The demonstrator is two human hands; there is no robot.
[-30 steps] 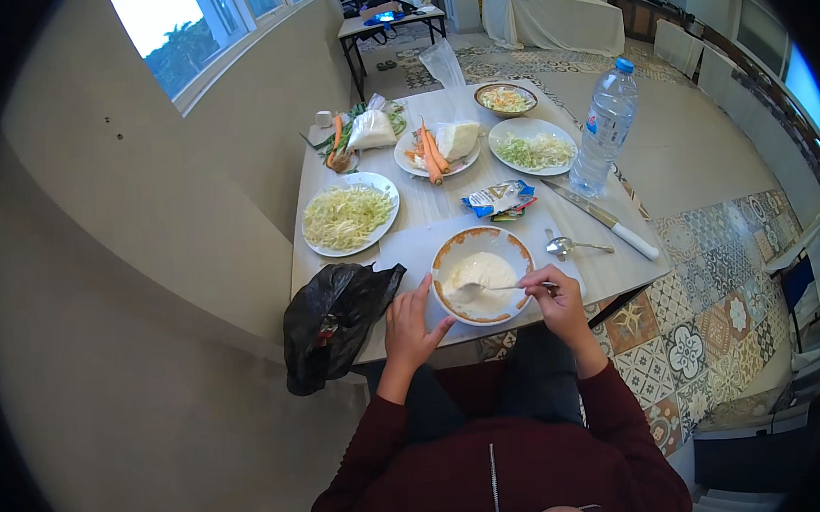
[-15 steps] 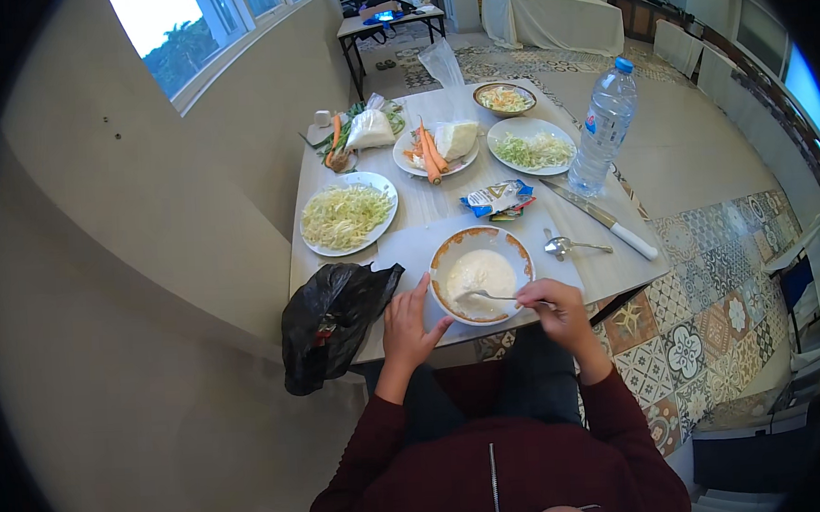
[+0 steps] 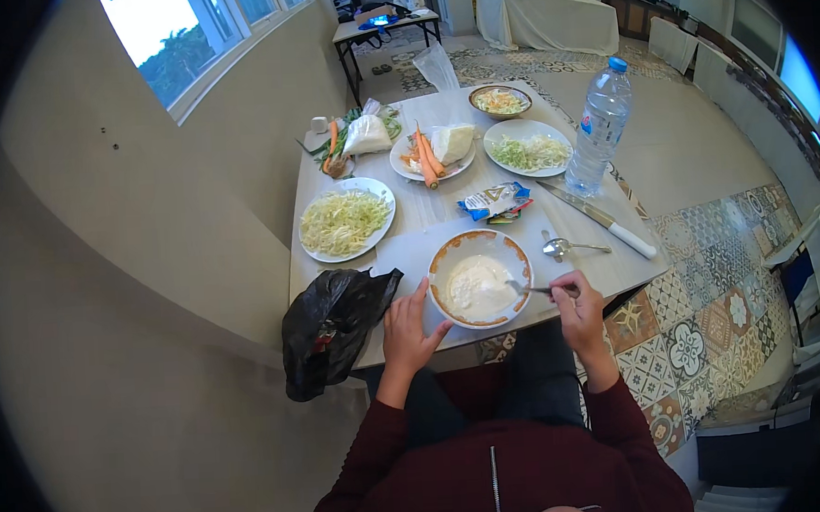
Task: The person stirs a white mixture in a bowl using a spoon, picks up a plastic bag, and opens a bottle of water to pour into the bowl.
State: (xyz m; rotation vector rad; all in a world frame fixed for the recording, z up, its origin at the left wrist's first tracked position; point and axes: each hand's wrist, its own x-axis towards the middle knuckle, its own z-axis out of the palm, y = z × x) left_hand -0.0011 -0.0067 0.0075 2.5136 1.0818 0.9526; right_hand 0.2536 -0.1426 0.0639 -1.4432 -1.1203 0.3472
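The table (image 3: pixel 412 214) fills the centre, and plenty here is already cut. At its near left corner slumps a black plastic bag (image 3: pixel 338 329); over on the right stands the clear bottle (image 3: pixel 598 130). Now the plates: on the left plate (image 3: pixel 387 227) lies a heap of pale shreds (image 3: pixel 341 221), cut through and ready, and on the right plate (image 3: pixel 563 163) there's more, greener shreds (image 3: pixel 527 151).

Here's the patterned bowl (image 3: pixel 465 242), at the near edge, right in front of the person. Its white mixture (image 3: pixel 477 288) looks lumpy on the left, more fluid elsewhere; it isn't smooth yet. The left hand (image 3: pixel 408 335) sits at the bowl's left side, fingers and thumb spread wide against it. The right hand (image 3: pixel 578 312) has its fingers closed around a metal utensil (image 3: pixel 539 290), whose tip reaches the mixture; spoon or fork, one can't tell.

Further back, uncut: a pale vegetable chunk (image 3: pixel 452 144) and, just beside it, orange carrots (image 3: pixel 430 162), at least two whole. Smaller again, a spare spoon (image 3: pixel 562 246) lies unused right of the bowl.
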